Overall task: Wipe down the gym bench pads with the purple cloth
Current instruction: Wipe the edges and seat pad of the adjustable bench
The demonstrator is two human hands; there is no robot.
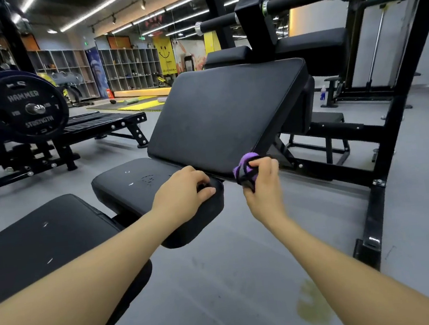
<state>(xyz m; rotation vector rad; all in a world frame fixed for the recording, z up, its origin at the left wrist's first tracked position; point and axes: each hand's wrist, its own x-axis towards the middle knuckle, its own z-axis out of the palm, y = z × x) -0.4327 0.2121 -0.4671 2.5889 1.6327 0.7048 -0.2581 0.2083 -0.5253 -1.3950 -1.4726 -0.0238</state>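
Observation:
A black bench runs from lower left to centre. Its large tilted back pad (224, 113) rises in the middle, a small worn pad (136, 183) sits below it, and a longer seat pad (45, 246) lies nearest me. My left hand (185, 194) rests on the right end of the small pad, fingers curled over its edge. My right hand (263, 183) holds the bunched purple cloth (245, 167) against the lower right corner of the back pad.
A black steel frame (383, 165) with foam rollers (297, 0) stands to the right and behind. A weight plate (27, 107) on another machine sits at the left. Grey floor with a yellowish stain (313, 308) lies below my right arm.

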